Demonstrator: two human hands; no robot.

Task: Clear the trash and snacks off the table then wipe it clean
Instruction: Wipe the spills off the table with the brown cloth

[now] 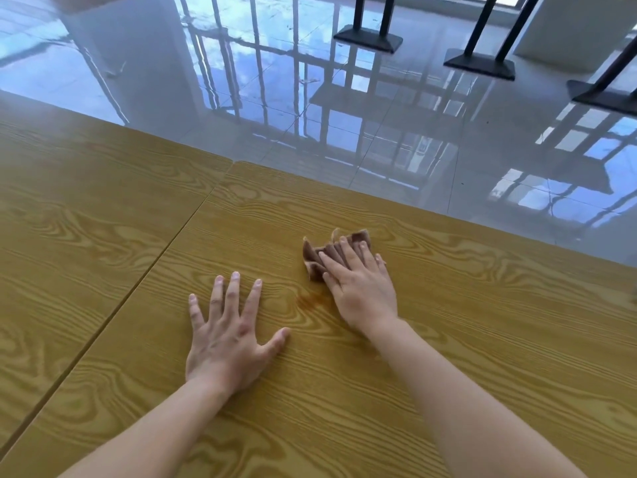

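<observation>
On the table, flat right hand presses a brown cloth; left hand lies splayed.

a glossy pale tiled floor fills the upper half of the frame, mirroring a barred window grid and blue sky. three flat black bases with slanted dark posts sit on it: one at top centre, a second to its right, a third at the right edge. a white wall stands in the top right corner.

Brown crumpled cloth lies on the yellow wood-grain table; near its far edge.
</observation>
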